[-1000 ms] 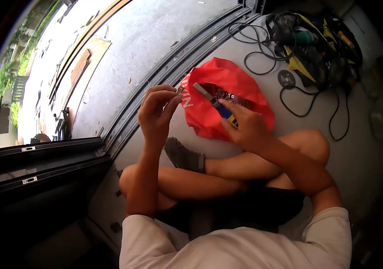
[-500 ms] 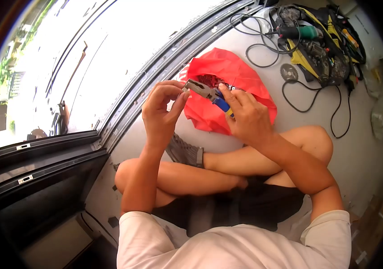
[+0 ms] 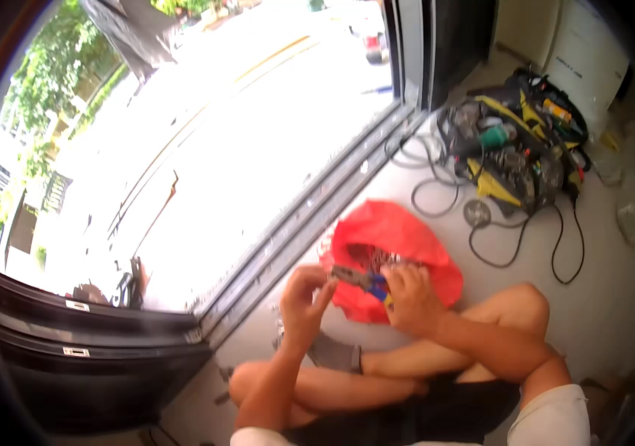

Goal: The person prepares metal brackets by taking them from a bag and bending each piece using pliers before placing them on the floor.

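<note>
My right hand (image 3: pixel 416 301) is closed around the blue-and-yellow handles of a pair of pliers (image 3: pixel 353 278). The metal jaws point left toward my left hand (image 3: pixel 304 305). Thumb and fingertips of that left hand are pinched together right at the tip of the jaws. Whatever small piece lies between them is too small and blurred to name. Just behind and beneath both hands lies a red bag (image 3: pixel 399 227), its mouth open, with many small metal-looking pieces (image 3: pixel 377 256) inside.
A black-and-yellow tool bag (image 3: pixel 533 141) with a green power tool (image 3: pixel 497 135) stands at the back right. Near it lie a round saw blade (image 3: pixel 476 213) and looped black cable (image 3: pixel 520 253). A metal door track (image 3: pixel 310 219) runs diagonally, with bright outdoors beyond.
The view has tilted up, so hands, bag and tools sit lower in the picture and more of the street shows. Both hands keep their hold, with the pliers' jaws still at the left fingertips.
</note>
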Available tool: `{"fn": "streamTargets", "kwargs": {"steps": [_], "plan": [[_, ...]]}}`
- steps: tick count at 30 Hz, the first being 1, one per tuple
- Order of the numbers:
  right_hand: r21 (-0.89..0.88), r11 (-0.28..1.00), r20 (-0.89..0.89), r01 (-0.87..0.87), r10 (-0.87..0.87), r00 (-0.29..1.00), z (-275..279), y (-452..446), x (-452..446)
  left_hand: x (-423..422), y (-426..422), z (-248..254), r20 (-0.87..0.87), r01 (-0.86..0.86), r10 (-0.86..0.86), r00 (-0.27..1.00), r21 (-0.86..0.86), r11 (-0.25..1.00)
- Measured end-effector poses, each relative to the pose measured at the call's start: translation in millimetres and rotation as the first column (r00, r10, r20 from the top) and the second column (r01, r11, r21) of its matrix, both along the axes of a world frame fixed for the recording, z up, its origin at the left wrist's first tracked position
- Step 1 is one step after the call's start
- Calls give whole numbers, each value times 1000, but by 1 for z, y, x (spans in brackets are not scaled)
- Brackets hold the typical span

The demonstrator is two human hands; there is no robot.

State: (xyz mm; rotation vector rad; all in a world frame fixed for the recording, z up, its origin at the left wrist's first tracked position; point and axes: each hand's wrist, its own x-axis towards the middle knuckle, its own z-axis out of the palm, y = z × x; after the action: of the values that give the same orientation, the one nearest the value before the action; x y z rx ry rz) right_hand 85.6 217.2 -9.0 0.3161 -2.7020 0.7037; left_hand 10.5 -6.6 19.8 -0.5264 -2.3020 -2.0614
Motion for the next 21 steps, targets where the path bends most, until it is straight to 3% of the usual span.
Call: {"fn": "streamTargets", "kwargs": {"steps": [2,6,7,9,10,12,13,15,16,19,21], "plan": [[-147,986,47,-74,81,996,-4,3,0,4,2,5,79,5,-8,997,41,999],[-85,993,185,-84,98,978,-20,7,-6,4,0,4,128,17,-15,992,-17,1000],[-80,994,181,-80,94,979,-16,7,-6,3,-1,2,172,-17,22,985,-29,999],[-79,995,-6,-65,65,998,-11,5,0,6,0,0,213,-47,54,976,-36,998],[-73,995,-15,-62,61,998,-11,5,1,5,1,0,182,-59,80,980,-120,991],[-138,990,153,-34,55,987,-16,4,1,2,-2,-1,151,-34,88,985,-329,944],[-137,990,149,-32,52,988,-18,4,-2,0,-3,-3,147,-32,85,986,-328,944],[-6,999,134,-42,43,990,-21,3,-3,0,-5,-6,167,82,3,986,-499,863],[-7,999,134,-42,43,990,-21,3,-3,2,-1,-9,-14,0,-10,1000,-572,820],[-32,999,155,-20,25,988,-20,1,-1,7,4,-3,-157,-86,-25,987,-658,748],[-88,996,190,-2,18,982,-23,-2,4,4,1,-5,-159,-67,-47,986,-642,764]]}}
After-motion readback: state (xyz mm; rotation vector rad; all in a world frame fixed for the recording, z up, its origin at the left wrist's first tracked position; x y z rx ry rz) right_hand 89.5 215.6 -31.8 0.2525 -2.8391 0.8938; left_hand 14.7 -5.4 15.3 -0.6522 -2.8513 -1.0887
